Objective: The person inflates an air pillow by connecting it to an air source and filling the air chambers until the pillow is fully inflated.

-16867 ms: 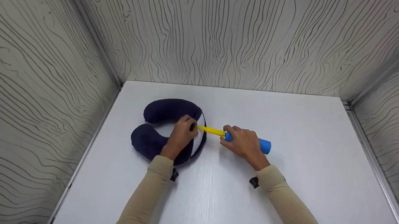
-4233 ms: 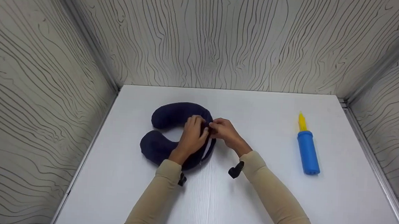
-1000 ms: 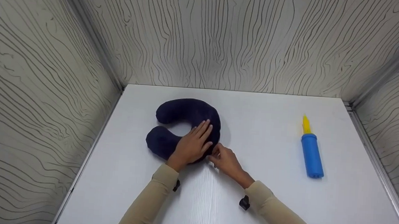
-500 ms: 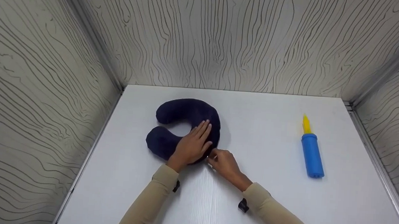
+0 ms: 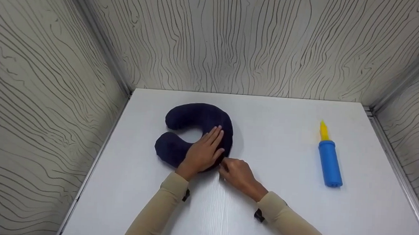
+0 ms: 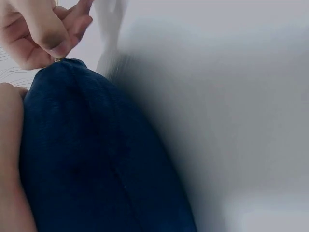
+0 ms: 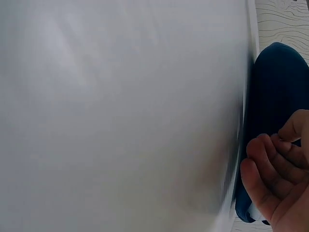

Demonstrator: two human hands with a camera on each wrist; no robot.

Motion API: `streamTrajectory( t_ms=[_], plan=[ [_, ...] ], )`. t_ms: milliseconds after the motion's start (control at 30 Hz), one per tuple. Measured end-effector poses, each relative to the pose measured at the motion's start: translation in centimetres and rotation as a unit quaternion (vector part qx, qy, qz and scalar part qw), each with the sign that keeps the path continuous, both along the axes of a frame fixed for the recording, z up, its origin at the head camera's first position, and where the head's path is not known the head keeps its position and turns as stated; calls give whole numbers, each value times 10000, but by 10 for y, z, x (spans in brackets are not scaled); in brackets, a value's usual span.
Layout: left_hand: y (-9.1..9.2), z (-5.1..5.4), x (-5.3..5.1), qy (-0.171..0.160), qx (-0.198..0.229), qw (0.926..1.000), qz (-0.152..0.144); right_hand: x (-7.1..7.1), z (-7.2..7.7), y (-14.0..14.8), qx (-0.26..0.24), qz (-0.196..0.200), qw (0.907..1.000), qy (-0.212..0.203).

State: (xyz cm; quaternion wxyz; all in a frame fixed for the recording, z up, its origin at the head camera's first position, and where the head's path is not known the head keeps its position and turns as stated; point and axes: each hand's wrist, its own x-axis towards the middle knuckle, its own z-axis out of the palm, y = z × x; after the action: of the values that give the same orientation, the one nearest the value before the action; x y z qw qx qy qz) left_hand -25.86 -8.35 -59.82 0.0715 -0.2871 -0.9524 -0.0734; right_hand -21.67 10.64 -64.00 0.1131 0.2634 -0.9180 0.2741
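Observation:
A dark navy U-shaped neck pillow (image 5: pixel 195 113) lies on the white table, its opening facing left. My left hand (image 5: pixel 202 151) rests flat on its lower right part, fingers straight. At the pillow's lower right outer edge is my right hand (image 5: pixel 238 174), thumb and fingers curled together. In the left wrist view its thumb and fingertips pinch a tiny metallic piece at the seam's end, which looks like a zipper pull (image 6: pixel 58 60); most of it is hidden. The right wrist view shows thumb and forefinger meeting against the pillow (image 7: pixel 277 87).
A blue hand pump (image 5: pixel 330 165) with a yellow nozzle (image 5: pixel 324 131) lies at the right of the white table (image 5: pixel 281 136), nozzle pointing to the back. Wood-patterned walls (image 5: pixel 214 41) enclose the back and both sides.
Earlier my right hand held the pump at the pillow; later the pump lay at right. The white gap along the pillow's outer edge is gone. My right hand has moved down that edge.

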Motion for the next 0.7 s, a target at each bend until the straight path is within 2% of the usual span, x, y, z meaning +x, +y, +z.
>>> streamTrajectory(
  t_ms=[133, 333, 500, 700],
  plan=[
    [0, 0, 0, 28, -37, 10000, 8, -2, 0, 4, 291, 117, 9983, 487],
    [-1, 0, 0, 108, -7, 9999, -39, -6, 3, 10, 233, 74, 9962, 832],
    [-1, 0, 1, 140, -43, 9999, -27, -11, 5, 13, 275, 53, 9949, 974],
    [-1, 0, 1, 157, -83, 9998, -21, -16, 8, 15, 319, -86, 9963, 796]
  ],
)
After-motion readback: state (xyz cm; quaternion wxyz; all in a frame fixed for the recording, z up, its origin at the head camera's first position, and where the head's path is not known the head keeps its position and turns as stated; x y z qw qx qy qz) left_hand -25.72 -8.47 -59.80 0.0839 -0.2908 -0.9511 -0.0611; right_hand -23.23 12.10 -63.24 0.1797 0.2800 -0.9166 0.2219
